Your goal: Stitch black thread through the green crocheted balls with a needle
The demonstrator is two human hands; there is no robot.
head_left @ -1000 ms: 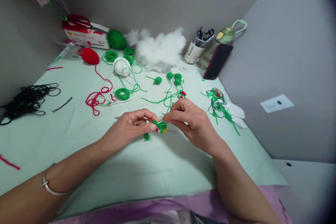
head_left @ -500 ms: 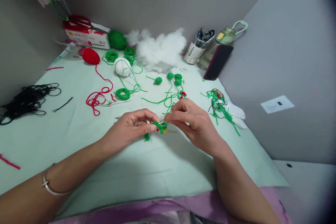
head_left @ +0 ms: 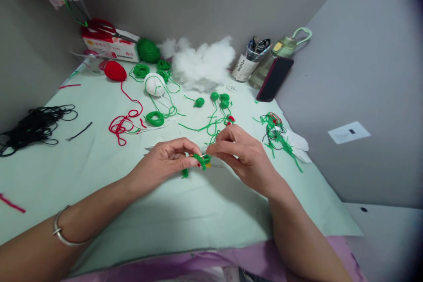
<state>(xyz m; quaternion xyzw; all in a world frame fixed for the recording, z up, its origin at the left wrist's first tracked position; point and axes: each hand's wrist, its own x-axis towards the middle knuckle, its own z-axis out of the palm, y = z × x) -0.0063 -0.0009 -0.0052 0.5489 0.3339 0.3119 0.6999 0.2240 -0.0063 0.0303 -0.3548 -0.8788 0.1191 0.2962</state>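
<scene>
While the red yarn (head_left: 115, 71) lay left of the white stuffing (head_left: 202, 64), your left hand (head_left: 170, 155) pinched the green crochet piece (head_left: 202, 161) in front of the stuffing. Your right hand (head_left: 243, 152) gripped a slim tool (head_left: 202, 156) against the piece; the phone (head_left: 275, 79) stood right of the stuffing.

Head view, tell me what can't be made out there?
All in the head view:
- Green crocheted piece: partly covered by the left hand.
- Thin metal tool: gripped end hidden by the right hand.
- Pointed metal tips: the rest is behind the left hand.
- Red-and-white box: print too small.
</scene>
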